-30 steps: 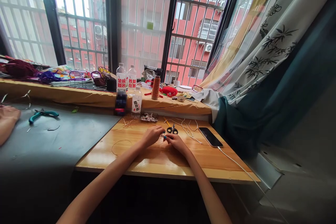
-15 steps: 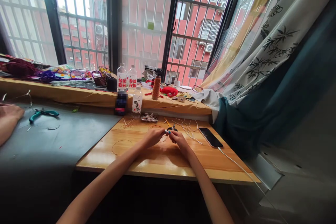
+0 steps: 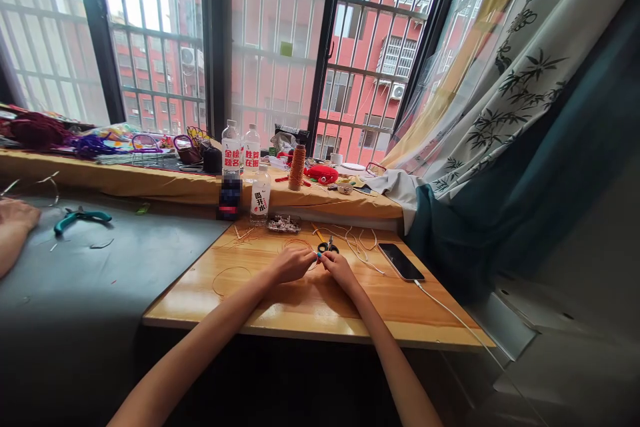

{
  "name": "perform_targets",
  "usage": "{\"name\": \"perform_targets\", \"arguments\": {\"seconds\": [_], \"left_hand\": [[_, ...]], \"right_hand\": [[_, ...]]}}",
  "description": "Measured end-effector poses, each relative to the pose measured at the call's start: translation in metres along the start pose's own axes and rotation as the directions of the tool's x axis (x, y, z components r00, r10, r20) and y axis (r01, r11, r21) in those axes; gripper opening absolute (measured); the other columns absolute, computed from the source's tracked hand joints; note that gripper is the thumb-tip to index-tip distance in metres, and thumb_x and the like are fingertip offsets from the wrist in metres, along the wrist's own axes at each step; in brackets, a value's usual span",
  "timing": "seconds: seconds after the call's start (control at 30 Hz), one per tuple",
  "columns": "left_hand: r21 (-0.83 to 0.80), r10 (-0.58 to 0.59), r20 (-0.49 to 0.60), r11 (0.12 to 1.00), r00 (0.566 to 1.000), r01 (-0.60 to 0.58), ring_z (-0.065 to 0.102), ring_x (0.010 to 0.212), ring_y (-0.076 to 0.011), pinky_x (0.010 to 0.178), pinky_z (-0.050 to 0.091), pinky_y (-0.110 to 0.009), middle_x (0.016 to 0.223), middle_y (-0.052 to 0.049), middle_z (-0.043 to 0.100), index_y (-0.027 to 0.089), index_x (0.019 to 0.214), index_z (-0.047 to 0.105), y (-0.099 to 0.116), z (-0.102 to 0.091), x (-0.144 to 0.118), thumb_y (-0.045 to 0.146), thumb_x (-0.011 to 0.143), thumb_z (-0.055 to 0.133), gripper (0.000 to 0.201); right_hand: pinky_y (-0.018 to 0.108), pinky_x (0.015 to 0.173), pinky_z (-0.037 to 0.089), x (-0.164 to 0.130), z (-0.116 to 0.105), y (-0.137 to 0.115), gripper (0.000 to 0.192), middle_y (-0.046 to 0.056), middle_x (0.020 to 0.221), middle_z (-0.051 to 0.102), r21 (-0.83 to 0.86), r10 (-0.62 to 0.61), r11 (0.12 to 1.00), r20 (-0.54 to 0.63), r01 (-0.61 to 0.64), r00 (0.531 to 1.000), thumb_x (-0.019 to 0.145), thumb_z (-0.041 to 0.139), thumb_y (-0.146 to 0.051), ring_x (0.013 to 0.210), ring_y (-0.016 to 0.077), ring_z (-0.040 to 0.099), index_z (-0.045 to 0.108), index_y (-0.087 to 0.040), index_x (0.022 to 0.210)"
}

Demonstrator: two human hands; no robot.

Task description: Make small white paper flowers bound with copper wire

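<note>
Wooden table point(image 3: 300, 307) set against a cloth-covered window ledge point(image 3: 150, 180); barred windows and red buildings behind, patterned curtain point(image 3: 500, 80) at right.

Change vs. half a second ago: both hands sit slightly lower and nearer the body; the small piece between them has dropped with them. Scissors point(image 3: 329, 247) now more exposed just beyond the fingertips. The other person's hand point(image 3: 15, 220) at far left has shifted only a little.

Containers: shallow clear tray point(image 3: 284, 223) at the table's back edge, holding small pale pieces, too small to identify. Three water bottles point(image 3: 260, 195) with red-lettered labels, near the ledge; contents cannot be judged.

Left hand point(image 3: 293, 263): fingers curled, tips pinched on the small piece point(image 3: 317, 255). Right hand point(image 3: 337, 265): likewise closed, pinching the same piece from the other side. The piece shows a turquoise spot; its shape is too small to resolve. It is held just above the table, between the fingertips, near the scissors.

Thin wire loop point(image 3: 231, 280) lies on the wood left of the hands. Phone point(image 3: 401, 261) with white cable at right. Teal pliers point(image 3: 80, 217) on the dark table at left.
</note>
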State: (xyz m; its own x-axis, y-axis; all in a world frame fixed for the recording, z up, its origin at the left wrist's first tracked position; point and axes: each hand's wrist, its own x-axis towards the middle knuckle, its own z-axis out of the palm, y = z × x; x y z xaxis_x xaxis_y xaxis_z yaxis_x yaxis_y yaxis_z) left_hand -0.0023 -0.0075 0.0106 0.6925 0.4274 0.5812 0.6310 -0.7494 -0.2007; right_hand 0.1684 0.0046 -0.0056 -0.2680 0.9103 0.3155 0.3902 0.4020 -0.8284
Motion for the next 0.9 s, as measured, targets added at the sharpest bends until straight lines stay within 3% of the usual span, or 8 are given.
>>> {"name": "perform_targets", "arguments": {"seconds": [0.17,0.37,0.53,0.7,0.9], "left_hand": [[-0.006,-0.021,-0.001,1.0,1.0,0.021,0.051,0.065,-0.0111,0.055,0.034,-0.019,0.072,-0.003,0.055,0.017,0.081,0.054,-0.001,0.001,0.0,0.016,0.082,0.034,0.019],[-0.191,-0.217,-0.024,0.959,0.976,0.208,0.052,0.069,-0.0108,0.055,0.034,-0.019,0.08,-0.002,0.057,0.02,0.082,0.055,-0.002,0.005,0.001,0.024,0.081,0.039,0.017],[-0.324,-0.304,0.05,0.896,0.951,0.303,0.052,0.063,-0.0111,0.053,0.032,-0.019,0.069,-0.001,0.058,0.017,0.075,0.056,-0.003,0.018,-0.001,0.024,0.076,0.046,0.012],[-0.377,-0.349,0.081,0.856,0.934,0.353,0.05,0.059,-0.0107,0.053,0.032,-0.02,0.066,-0.001,0.057,0.015,0.072,0.055,-0.004,0.028,-0.001,0.023,0.078,0.04,0.018],[-0.537,-0.401,0.029,0.766,0.916,0.352,0.049,0.059,-0.0096,0.055,0.035,-0.019,0.064,0.0,0.056,0.014,0.073,0.054,-0.004,0.023,0.006,0.021,0.08,0.035,0.021]], "right_hand": [[0.023,0.056,0.031,-0.005,0.001,-0.006,0.024,0.0,0.057,0.051,-0.091,-0.031,0.995,0.002,0.031,1.0,0.072,0.046,-0.033,0.056,0.0119,0.043,0.057,-0.017,0.058],[0.022,0.054,0.032,-0.006,0.003,-0.01,0.026,-0.001,0.058,0.052,-0.146,-0.101,0.982,0.124,0.119,0.987,0.076,0.043,-0.035,0.056,0.0114,0.045,0.06,-0.017,0.066],[0.024,0.06,0.034,-0.011,0.003,-0.008,0.022,0.003,0.07,0.056,-0.378,-0.211,0.891,0.146,0.252,0.966,0.079,0.042,-0.027,0.067,0.0145,0.05,0.06,-0.018,0.07],[0.024,0.06,0.034,-0.016,0.004,-0.012,0.022,0.004,0.077,0.054,-0.545,-0.24,0.8,0.092,0.251,0.966,0.081,0.041,-0.031,0.068,0.0142,0.049,0.061,-0.021,0.077],[0.028,0.07,0.039,-0.013,0.007,-0.015,0.021,0.006,0.09,0.047,-0.439,-0.275,0.872,-0.079,0.214,0.958,0.079,0.044,-0.036,0.075,0.0152,0.05,0.057,-0.021,0.084]]}}
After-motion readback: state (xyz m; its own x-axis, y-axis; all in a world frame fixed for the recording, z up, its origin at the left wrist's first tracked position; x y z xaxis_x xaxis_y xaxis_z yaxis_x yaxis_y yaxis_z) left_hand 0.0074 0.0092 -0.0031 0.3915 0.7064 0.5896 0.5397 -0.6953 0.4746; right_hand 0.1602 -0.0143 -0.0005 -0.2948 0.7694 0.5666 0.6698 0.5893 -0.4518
